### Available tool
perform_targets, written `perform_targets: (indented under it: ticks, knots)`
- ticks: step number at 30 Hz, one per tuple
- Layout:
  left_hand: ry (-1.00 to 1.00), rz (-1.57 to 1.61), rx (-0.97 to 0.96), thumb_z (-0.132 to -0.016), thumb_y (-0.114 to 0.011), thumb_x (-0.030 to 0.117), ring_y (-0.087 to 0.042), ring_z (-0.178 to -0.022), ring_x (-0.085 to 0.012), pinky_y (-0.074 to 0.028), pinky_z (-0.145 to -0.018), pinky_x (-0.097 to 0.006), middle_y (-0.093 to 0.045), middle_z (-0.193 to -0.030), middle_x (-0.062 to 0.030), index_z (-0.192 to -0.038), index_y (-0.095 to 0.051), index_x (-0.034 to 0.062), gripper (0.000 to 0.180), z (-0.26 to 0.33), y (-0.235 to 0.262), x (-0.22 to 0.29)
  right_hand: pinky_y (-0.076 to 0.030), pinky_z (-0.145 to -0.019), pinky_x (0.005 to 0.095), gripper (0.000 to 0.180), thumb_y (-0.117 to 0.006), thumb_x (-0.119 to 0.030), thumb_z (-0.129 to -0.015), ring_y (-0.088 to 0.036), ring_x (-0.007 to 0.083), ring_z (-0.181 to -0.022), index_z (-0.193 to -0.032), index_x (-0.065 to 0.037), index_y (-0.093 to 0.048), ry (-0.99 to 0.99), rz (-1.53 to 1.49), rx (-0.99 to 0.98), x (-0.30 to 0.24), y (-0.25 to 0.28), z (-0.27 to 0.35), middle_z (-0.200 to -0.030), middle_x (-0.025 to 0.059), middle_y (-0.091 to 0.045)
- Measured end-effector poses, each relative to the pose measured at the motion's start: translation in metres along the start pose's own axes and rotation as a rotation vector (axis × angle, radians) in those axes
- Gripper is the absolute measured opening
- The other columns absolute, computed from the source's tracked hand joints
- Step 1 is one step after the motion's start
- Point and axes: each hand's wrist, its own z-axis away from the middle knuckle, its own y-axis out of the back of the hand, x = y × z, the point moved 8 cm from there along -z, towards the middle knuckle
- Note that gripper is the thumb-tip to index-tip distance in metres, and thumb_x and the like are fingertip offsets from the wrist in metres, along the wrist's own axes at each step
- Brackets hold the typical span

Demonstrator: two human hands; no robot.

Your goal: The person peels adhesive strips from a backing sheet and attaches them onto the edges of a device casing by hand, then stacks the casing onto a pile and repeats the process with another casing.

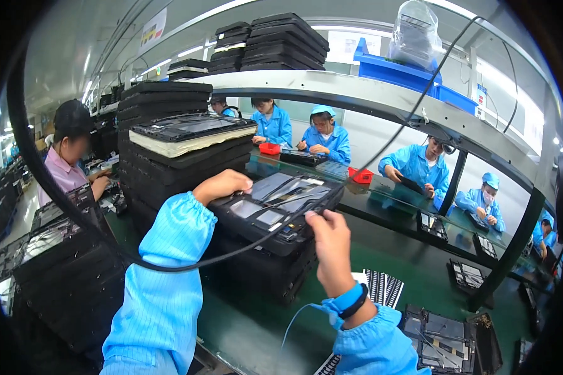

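Observation:
A black foam tray [261,226] with flat tablet-like device parts [288,187] in it lies on top of a stack of black trays [259,272], tilted a little. My left hand [222,185] is closed on the tray's left edge, its fingertips hidden against the parts. At the right edge, my right hand [331,250] grips the tray with the thumb up by the rim and the other fingers partly curled. A blue wrist strap [347,300] with a thin cord circles my right wrist. A black cable crosses in front of the tray.
Taller stacks of black trays [159,181] stand left of my hands, one topped with a pale pad [194,142]. A metal shelf [281,80] spans overhead. Another device tray [441,340] lies at the lower right on the green bench [250,325]. Co-workers [419,165] sit across the line.

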Motion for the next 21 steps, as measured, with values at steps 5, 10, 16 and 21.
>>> perform_targets:
  ticks: [5, 10, 16, 21]
  knots:
    - [0.105, 0.128, 0.078, -0.080, -0.053, 0.012, -0.052, -0.069, -0.0104, -0.041, -0.066, -0.022, -0.059, -0.076, -0.0049, -0.096, -0.056, -0.0059, 0.024, 0.022, -0.011, -0.016, -0.030, -0.087, 0.0398, 0.048, -0.060, -0.029, -0.070, -0.044, 0.0360, -0.094, -0.102, 0.007, -0.050, 0.141, 0.382, 0.075, 0.019, 0.002, 0.004, -0.092, 0.0224, -0.053]
    - [0.094, 0.256, 0.208, -0.080, -0.051, 0.010, -0.052, -0.071, -0.0104, -0.042, -0.068, -0.022, -0.059, -0.085, -0.0058, -0.104, -0.054, -0.0044, 0.028, 0.046, -0.004, -0.013, -0.025, -0.091, 0.0424, 0.052, -0.060, -0.029, -0.072, -0.034, 0.0383, -0.103, -0.105, 0.009, -0.046, 0.276, 0.515, 0.075, 0.010, -0.004, 0.020, -0.112, 0.0254, -0.036]
    - [-0.012, 0.432, 0.828, -0.085, -0.046, 0.026, -0.041, -0.109, -0.0182, -0.028, -0.095, -0.028, -0.045, -0.118, -0.0112, -0.117, -0.042, -0.0034, 0.043, 0.137, -0.033, -0.025, -0.021, -0.095, 0.0442, 0.074, -0.058, -0.039, -0.073, -0.027, 0.0436, -0.111, -0.115, 0.015, -0.032, 0.154, 0.404, 0.042, 0.035, 0.005, 0.016, -0.121, 0.0318, -0.027]
    - [-0.211, 0.815, 0.828, -0.084, -0.046, 0.030, -0.044, -0.097, -0.0140, -0.030, -0.089, -0.026, -0.049, -0.103, -0.0056, -0.104, -0.048, 0.0043, 0.033, 0.116, -0.048, -0.011, -0.022, -0.096, 0.0405, 0.064, -0.054, -0.032, -0.078, -0.030, 0.0399, -0.112, -0.116, 0.015, -0.032, 0.255, 0.298, 0.058, 0.027, 0.001, 0.020, -0.119, 0.0297, -0.033]
